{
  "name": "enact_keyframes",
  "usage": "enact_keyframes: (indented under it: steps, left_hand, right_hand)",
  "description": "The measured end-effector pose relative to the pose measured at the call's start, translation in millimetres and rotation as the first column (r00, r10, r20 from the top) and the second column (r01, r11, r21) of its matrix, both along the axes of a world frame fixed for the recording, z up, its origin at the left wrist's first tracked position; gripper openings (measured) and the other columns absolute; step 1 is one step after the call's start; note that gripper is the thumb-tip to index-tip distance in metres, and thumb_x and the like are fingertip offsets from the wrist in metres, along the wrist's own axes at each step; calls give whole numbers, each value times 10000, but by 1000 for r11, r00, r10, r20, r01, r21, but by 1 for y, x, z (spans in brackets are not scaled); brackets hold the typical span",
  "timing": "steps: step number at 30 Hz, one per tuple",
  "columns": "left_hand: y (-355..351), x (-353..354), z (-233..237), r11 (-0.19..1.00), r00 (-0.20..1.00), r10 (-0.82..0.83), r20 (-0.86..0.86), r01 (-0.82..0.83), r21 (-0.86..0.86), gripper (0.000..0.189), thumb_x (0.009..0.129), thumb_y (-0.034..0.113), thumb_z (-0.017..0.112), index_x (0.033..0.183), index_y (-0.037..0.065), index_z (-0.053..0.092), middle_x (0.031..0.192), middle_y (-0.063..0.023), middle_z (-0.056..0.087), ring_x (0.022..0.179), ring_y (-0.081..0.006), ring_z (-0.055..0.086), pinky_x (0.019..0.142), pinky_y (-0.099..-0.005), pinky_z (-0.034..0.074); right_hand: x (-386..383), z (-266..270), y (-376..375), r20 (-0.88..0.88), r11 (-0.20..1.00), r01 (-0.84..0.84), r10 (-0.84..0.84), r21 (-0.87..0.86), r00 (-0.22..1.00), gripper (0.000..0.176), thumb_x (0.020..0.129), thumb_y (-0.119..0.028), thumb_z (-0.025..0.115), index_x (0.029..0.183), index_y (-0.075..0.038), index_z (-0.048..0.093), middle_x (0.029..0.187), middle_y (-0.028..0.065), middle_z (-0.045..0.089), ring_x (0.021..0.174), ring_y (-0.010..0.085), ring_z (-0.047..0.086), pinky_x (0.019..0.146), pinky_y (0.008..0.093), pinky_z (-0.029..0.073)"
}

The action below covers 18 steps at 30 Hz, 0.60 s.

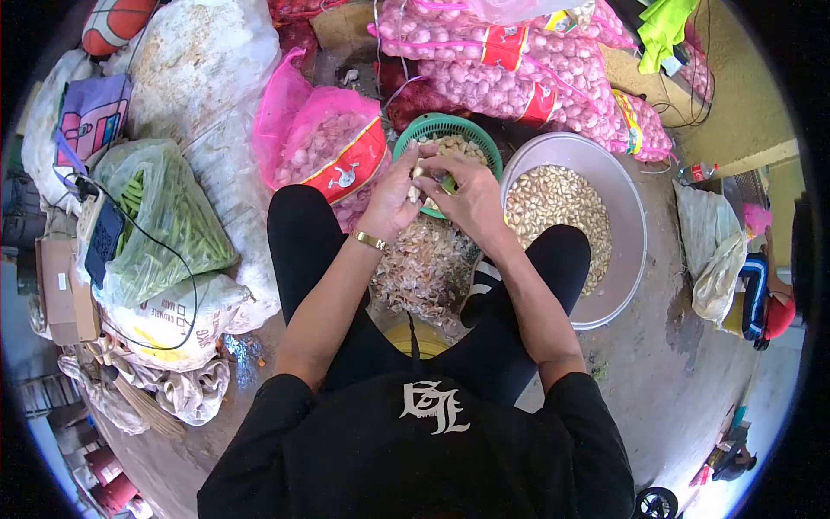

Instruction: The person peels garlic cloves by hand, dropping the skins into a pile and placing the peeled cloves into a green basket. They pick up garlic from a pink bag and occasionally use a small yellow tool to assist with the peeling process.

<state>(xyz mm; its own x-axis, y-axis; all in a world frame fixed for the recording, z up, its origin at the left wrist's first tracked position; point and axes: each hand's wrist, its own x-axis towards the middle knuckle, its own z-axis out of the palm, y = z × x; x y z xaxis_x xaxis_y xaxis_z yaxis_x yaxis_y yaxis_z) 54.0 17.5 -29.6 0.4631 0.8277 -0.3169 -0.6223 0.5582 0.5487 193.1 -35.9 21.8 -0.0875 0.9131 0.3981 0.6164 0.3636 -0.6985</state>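
My left hand [396, 195], with a gold bracelet at the wrist, is closed on a pale garlic clove [418, 180]. My right hand [469, 197] meets it from the other side, fingers bent in a pinch; whatever they grip is too small and hidden to name. Both hands are over the near side of a green basket [494, 143] holding peeled garlic cloves [467, 145]. Below them, between my knees, lies a heap of garlic skins [424, 272]. To the right stands a wide pale basin [638, 216] partly filled with loose cloves [558, 208].
Pink net sacks of garlic [553, 78] are stacked behind the basket. An opened net sack [316, 143] stands at its left. Further left are a plastic bag of green vegetables [177, 221], white sacks [194, 65] and a cable. A bottle [699, 172] lies at right.
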Motion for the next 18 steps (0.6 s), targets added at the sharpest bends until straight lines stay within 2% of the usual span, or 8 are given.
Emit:
enact_keyframes:
  steps: [2,4,8,10,11,13,16,18]
  left_hand:
    - [2,-13,-5,1000,998,-12,63,13,-10,360,1015,359,510,1083,18,601,879,-43,612,648,-116,598,597,-220,515]
    - [3,-27,-6,987,960,-151,237,134,90,370,1018,359,500,1148,24,584,946,-67,651,765,-140,650,670,-286,571]
    - [-3,-31,1,999,992,-7,123,11,-32,349,1005,330,536,1147,14,580,936,-77,655,787,-150,656,688,-282,574]
    - [-7,-36,7,995,997,71,-3,-71,-72,332,993,301,565,1137,3,579,934,-100,656,834,-174,665,739,-295,583]
    - [-7,-39,8,995,997,75,-1,-75,-73,332,993,301,565,1137,3,579,934,-100,656,834,-174,665,739,-295,583]
    - [-8,-44,8,999,987,27,156,-30,12,322,991,291,569,1122,-3,580,996,-130,658,889,-197,670,787,-308,586]
    - [-8,-47,8,999,989,38,140,-41,17,321,991,265,568,1147,-14,574,1069,-145,655,957,-206,674,858,-312,585]
    - [-11,-51,16,998,997,1,77,-6,61,324,992,254,565,1166,-20,571,1093,-146,652,975,-199,674,871,-299,585]
  right_hand:
    - [-5,0,2,-47,999,-12,11,-30,999,285,783,-140,766,1046,-51,704,967,133,704,860,307,679,782,365,523]
    - [-7,3,4,13,999,-34,35,-40,999,259,792,-103,740,1036,-27,699,977,150,704,858,308,682,775,362,525]
    - [-8,-6,13,-18,996,-85,85,-10,996,230,813,-69,699,1035,-8,693,955,138,711,827,240,685,746,338,520]
    - [-11,1,11,-216,959,-132,78,-249,973,224,838,-56,667,1049,14,687,935,98,711,817,149,652,729,302,510]
    - [-11,-2,13,-215,959,-136,82,-250,973,224,838,-56,667,1049,14,687,935,98,711,817,149,652,729,302,510]
    - [-11,-8,17,-327,958,-184,104,-221,939,221,874,-77,656,1070,21,683,929,57,700,833,97,605,738,266,494]
    - [-7,-8,20,-397,921,-174,24,-347,918,254,848,-101,655,1079,-5,702,874,69,719,764,89,616,713,270,505]
    - [-6,-8,21,-431,930,-187,35,-316,902,248,853,-90,651,1081,-7,704,886,70,718,772,91,620,719,267,505]
